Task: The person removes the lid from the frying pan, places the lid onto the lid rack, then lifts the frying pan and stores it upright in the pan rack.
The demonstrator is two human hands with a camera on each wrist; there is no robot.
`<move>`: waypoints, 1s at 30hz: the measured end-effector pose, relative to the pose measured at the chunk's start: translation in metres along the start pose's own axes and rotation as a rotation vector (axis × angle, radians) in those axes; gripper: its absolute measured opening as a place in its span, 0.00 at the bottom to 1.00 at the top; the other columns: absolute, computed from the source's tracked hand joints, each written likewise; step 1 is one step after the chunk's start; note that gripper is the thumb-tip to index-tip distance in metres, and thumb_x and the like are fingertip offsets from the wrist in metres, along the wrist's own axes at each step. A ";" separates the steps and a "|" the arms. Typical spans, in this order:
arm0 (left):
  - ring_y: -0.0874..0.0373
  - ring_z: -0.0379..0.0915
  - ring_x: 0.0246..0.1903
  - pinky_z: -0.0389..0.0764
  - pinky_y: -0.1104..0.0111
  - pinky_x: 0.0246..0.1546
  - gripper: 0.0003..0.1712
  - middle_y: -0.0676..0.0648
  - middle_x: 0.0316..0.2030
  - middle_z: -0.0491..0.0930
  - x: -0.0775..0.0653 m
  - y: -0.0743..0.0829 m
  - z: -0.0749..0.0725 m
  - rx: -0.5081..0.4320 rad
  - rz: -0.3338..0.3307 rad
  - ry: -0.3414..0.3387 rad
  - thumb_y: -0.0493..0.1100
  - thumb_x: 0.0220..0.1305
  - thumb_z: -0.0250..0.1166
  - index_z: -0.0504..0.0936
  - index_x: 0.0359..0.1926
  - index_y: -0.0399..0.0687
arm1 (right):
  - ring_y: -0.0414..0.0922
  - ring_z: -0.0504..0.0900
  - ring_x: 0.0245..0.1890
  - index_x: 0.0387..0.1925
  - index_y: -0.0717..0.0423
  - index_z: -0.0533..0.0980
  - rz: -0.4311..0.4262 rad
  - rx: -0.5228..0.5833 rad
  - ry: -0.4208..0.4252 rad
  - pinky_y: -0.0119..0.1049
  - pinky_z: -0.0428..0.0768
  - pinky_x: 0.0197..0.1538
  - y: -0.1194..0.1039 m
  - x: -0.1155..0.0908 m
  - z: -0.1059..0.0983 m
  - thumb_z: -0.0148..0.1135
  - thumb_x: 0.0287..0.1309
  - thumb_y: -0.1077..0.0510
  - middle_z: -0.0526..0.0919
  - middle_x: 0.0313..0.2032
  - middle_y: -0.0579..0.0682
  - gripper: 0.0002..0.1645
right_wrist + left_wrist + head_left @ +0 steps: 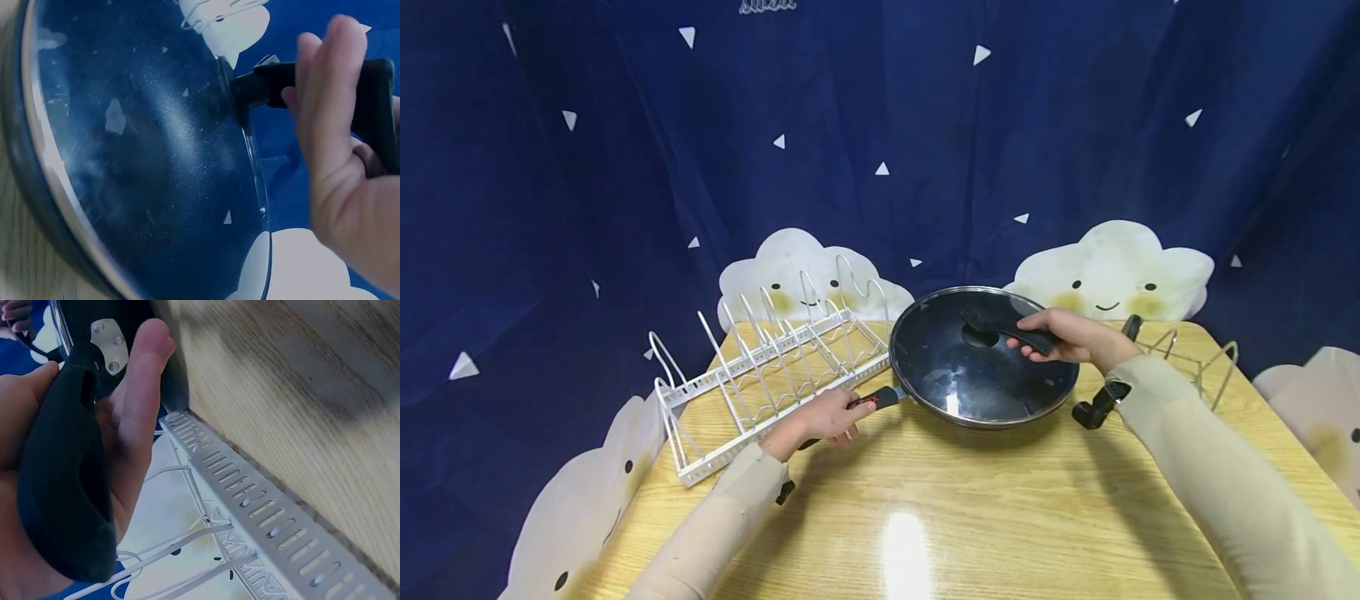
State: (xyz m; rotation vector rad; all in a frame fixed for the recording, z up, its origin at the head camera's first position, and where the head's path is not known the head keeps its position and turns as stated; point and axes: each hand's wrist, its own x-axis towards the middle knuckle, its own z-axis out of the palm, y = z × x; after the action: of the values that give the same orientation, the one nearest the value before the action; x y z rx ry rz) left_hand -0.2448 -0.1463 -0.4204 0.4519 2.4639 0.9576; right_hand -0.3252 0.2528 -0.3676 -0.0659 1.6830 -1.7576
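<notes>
Lid (973, 371) covers pan (128, 315); contents, if any, unclear.

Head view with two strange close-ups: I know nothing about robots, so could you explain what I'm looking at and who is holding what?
There is no machine here: these are a person's two bare hands. The wide picture looks forward and down from the person's head. The other two are taken from the left wrist and the right wrist, each showing that hand's work.

The left hand grips the black pan handle. The right hand has its fingers around the black lid handle. The glass lid covers the dark pan.

On the wooden table, a white slotted rack stands to the left; a second wire rack is partly hidden behind the right arm.
</notes>
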 end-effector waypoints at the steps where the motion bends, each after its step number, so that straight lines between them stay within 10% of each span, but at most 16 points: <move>1: 0.47 0.81 0.22 0.81 0.55 0.26 0.26 0.34 0.30 0.82 0.000 0.000 0.000 -0.001 0.001 -0.004 0.54 0.72 0.49 0.76 0.43 0.32 | 0.38 0.79 0.23 0.52 0.68 0.56 0.004 0.025 -0.025 0.28 0.80 0.29 -0.001 0.000 0.000 0.37 0.72 0.60 0.83 0.32 0.51 0.15; 18: 0.59 0.66 0.09 0.75 0.63 0.15 0.30 0.48 0.14 0.72 0.003 -0.005 -0.001 0.058 0.014 -0.037 0.58 0.71 0.48 0.75 0.39 0.31 | 0.33 0.66 0.16 0.54 0.72 0.61 0.018 0.108 -0.294 0.23 0.63 0.18 0.001 0.004 -0.002 0.32 0.74 0.60 0.72 0.24 0.45 0.19; 30: 0.59 0.62 0.08 0.66 0.71 0.12 0.29 0.51 0.10 0.65 0.003 -0.003 0.000 0.087 -0.004 -0.027 0.59 0.71 0.48 0.74 0.31 0.35 | 0.32 0.65 0.13 0.54 0.73 0.58 0.055 0.107 -0.223 0.22 0.64 0.16 0.000 0.005 0.006 0.38 0.74 0.57 0.69 0.21 0.44 0.21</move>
State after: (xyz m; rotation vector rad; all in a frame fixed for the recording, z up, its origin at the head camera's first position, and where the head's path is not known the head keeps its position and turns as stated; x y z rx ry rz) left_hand -0.2477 -0.1474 -0.4236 0.4849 2.4879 0.8400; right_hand -0.3254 0.2451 -0.3688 -0.1603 1.4172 -1.7274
